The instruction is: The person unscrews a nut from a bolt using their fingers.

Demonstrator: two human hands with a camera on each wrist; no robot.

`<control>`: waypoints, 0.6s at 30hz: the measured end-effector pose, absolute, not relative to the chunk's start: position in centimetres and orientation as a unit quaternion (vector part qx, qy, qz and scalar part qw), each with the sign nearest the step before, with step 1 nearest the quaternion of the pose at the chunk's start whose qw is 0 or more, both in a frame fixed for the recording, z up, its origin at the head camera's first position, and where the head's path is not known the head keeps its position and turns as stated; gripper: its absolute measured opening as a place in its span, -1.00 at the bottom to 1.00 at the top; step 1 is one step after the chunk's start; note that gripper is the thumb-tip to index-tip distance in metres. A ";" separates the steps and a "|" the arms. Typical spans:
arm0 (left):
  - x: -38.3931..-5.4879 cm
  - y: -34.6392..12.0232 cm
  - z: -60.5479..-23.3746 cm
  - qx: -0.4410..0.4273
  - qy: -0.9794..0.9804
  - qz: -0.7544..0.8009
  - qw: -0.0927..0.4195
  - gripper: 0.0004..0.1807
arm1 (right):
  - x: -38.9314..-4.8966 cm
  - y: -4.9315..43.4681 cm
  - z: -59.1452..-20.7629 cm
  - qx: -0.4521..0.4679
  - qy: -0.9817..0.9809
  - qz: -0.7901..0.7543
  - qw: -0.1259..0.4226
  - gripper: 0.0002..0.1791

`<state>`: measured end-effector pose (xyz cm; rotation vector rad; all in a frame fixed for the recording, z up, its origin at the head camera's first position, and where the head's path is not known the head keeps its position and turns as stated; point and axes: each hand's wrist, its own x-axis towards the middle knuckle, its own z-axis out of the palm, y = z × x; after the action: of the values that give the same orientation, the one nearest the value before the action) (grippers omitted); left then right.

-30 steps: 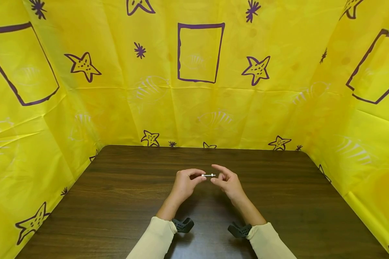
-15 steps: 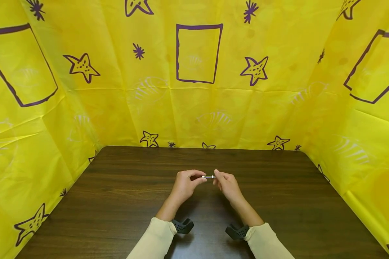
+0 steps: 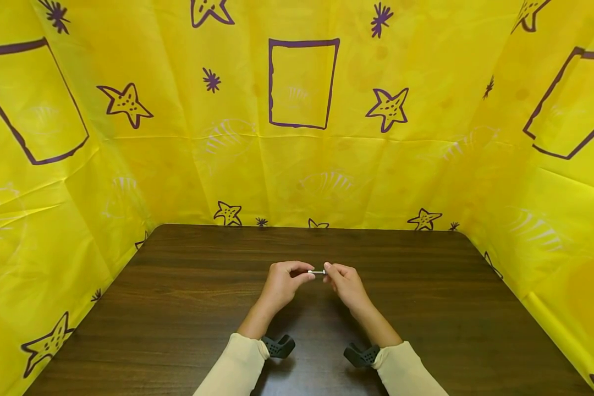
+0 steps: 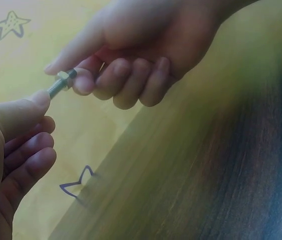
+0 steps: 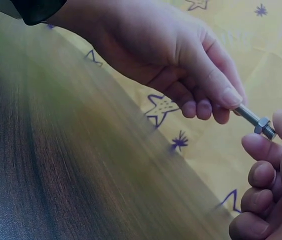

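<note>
A metal bolt [image 3: 318, 272] is held roughly level above the table between the two hands. My left hand [image 3: 280, 283] pinches it at one end between thumb and fingers, hiding that end. On the threaded shank sits a hex nut [image 5: 262, 125], near the free tip. Thumb and index finger of my right hand [image 3: 348, 287] pinch at this nut, one on each side, as the left wrist view shows too. The other right fingers curl in below. Some bare thread shows between the left fingertips and the nut [image 4: 63, 80].
Beneath the hands is a dark wood-grain table [image 3: 188, 319]. A yellow curtain [image 3: 178, 165] with purple starfish drawings surrounds its back and sides. Each wrist wears a black band, the left band [image 3: 279, 346] and the right band [image 3: 361, 355].
My right hand's raised index finger has come down, and the thumb and finger have closed on the nut. The left hand keeps its pinch on the bolt, almost still.
</note>
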<state>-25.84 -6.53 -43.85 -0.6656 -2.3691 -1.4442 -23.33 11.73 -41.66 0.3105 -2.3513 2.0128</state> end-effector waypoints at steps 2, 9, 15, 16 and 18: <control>-25.9 -6.5 -43.9 -0.230 -0.821 -0.502 0.145 -0.83 | -23.4 11.7 -41.7 0.102 -0.755 0.648 0.014 -0.58; -25.9 -6.6 -43.9 -0.233 -0.821 -0.499 0.147 -0.82 | -23.3 11.7 -41.7 0.111 -0.758 0.642 0.024 -0.63; -25.9 -6.7 -43.9 -0.228 -0.824 -0.497 0.148 -0.82 | -23.5 11.7 -41.8 0.101 -0.744 0.661 0.013 -0.73; -25.9 -6.7 -43.9 -0.227 -0.824 -0.497 0.149 -0.82 | -23.7 11.8 -42.1 0.098 -0.740 0.665 0.009 -0.74; -25.9 -6.7 -43.8 -0.226 -0.824 -0.497 0.152 -0.84 | -24.2 11.9 -42.9 0.095 -0.732 0.674 0.007 -0.75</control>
<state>-25.88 -6.74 -43.83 -0.6485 -2.3642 -1.4272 -24.22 11.88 -42.87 0.2976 -2.2913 2.1088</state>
